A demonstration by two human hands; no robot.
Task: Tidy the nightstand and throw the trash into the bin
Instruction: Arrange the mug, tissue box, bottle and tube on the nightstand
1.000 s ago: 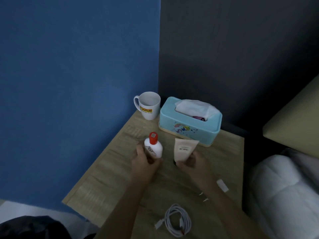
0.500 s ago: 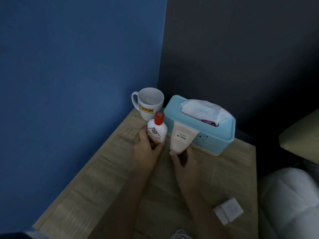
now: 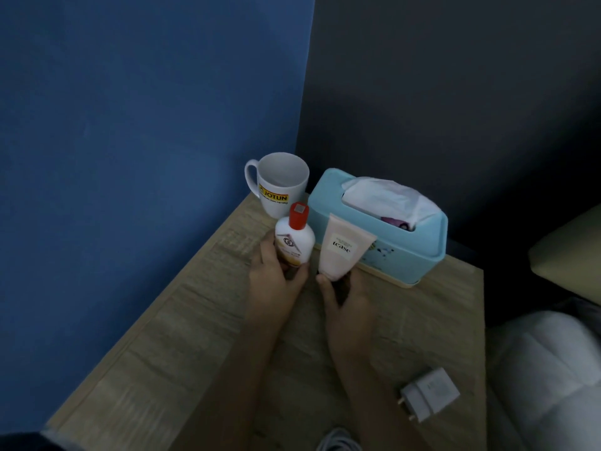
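Both forearms reach forward side by side from the bottom edge, over the wooden nightstand (image 3: 195, 320). The left hand (image 3: 276, 275) wraps fingers and thumb round the lower half of a white bottle (image 3: 294, 245), which it holds upright with its red cap on top. The right hand (image 3: 344, 301) pinches the narrow lower end of a pale pink tube (image 3: 341, 252) between thumb and fingers, the wide crimped end pointing up. Bottle and tube stand close together at the back of the nightstand, just in front of the mug (image 3: 279, 183) and the tissue box (image 3: 406, 252). Whether their bases touch the wood cannot be told, since the hands hide them.

The tube bears the word "tease", with a line of smaller print above it that is too fine to read. The white mug carries a yellow label reading "JOTUN", its handle turned left. The bottle's label shows a round emblem, but its lettering is unreadable. The light blue tissue box has a small cartoon print on its front, partly covered by the tube, and a white tissue (image 3: 383, 196) rises from its slot.

A white charger plug (image 3: 429, 393) lies near the right front corner, and a coil of white cable (image 3: 338, 442) shows at the bottom edge. White bedding (image 3: 546, 369) lies to the right.
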